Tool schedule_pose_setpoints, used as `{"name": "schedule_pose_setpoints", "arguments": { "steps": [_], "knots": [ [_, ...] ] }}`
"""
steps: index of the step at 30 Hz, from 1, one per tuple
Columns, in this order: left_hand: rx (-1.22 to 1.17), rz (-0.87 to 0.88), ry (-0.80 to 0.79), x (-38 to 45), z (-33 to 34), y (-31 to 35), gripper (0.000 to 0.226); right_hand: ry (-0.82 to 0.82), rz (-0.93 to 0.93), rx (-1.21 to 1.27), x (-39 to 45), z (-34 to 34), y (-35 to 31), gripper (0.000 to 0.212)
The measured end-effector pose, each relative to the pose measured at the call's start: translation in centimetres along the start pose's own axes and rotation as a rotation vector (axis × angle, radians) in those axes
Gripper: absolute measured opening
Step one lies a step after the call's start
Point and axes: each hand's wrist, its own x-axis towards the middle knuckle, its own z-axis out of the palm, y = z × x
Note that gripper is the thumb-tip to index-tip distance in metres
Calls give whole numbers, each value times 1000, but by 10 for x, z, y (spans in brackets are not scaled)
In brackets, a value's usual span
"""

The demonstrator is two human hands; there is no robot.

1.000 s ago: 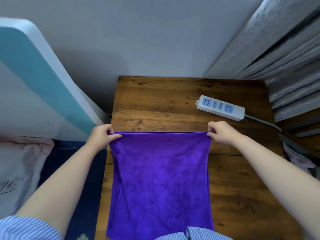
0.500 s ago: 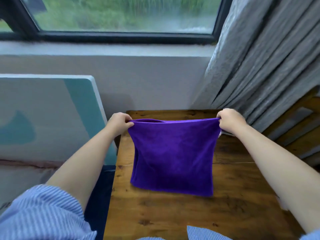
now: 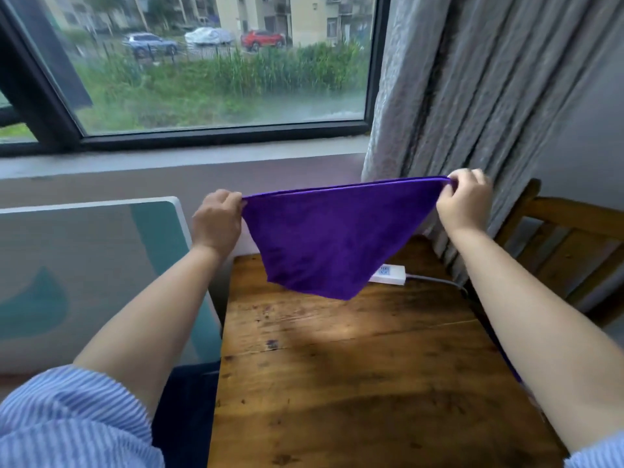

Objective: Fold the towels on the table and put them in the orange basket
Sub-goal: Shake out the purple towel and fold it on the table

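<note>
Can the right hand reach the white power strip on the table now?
Probably not yet: the right hand pinches a corner of the purple towel, held up with the left hand. The towel hangs in front of the power strip.

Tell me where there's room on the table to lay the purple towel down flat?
The bare stretch of wooden table between the two forearms is free, from the near edge up to the power strip. The far right corner is crowded by that strip and its cable. The purple towel hangs above, pinched by left hand and right hand.
</note>
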Motion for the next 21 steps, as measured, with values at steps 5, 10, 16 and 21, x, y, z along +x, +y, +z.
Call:
{"name": "schedule_pose_setpoints", "arguments": {
  "steps": [5,10,16,21],
  "knots": [
    [34,-173,-168,-6,6,5,29,-266,54,-2,-5,-2,0,31],
    [-29,-264,-135,-1,5,12,33,-297,57,-40,-4,1,5,24],
    [-200,-616,-234,4,28,11,28,-338,-55,-102,-10,32,4,32],
    [-264,-666,-142,21,37,4,29,-310,-83,-102,6,57,4,33]
  ]
}}
